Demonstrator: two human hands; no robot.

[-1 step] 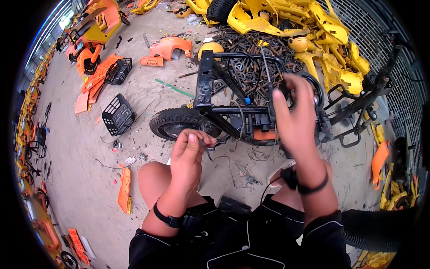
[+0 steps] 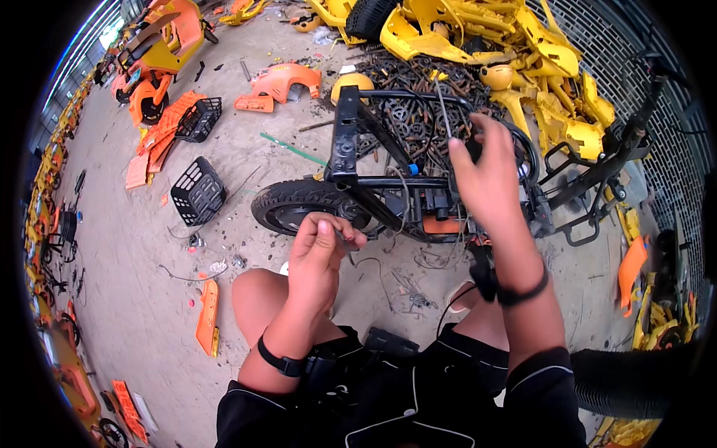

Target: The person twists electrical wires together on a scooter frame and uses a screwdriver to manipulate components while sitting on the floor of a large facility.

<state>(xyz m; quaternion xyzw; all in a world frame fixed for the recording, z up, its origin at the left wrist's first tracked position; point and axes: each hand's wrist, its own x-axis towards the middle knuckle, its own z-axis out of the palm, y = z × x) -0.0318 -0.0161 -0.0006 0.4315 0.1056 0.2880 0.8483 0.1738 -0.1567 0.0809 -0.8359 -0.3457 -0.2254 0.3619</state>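
Note:
In front of me a black scooter frame (image 2: 343, 142) lies with its rear tyre (image 2: 282, 207) to the left. My left hand (image 2: 317, 250) is closed just in front of the wheel, thumb and fingers pinched on a thin dark cable (image 2: 351, 259), of which little shows. Over the frame's middle, my right hand (image 2: 489, 175) curls around a long screwdriver (image 2: 445, 112). Its metal shaft points away from me, and the hand hides its handle. Below that hand, loose wires (image 2: 457, 240) hang out of the frame beside an orange part (image 2: 442, 224).
Behind the frame lies a heap of rusty metal parts (image 2: 411, 75), with yellow body panels (image 2: 549, 56) piled beyond. Two black baskets, the closer one (image 2: 199, 191) tilted, and orange panels (image 2: 208, 317) lie on the left floor. A black ribbed hose (image 2: 620, 382) lies at my right.
My right hand has shifted slightly left and up, covering the screwdriver's handle. My left hand's fingers have turned a little, so less of the cable shows.

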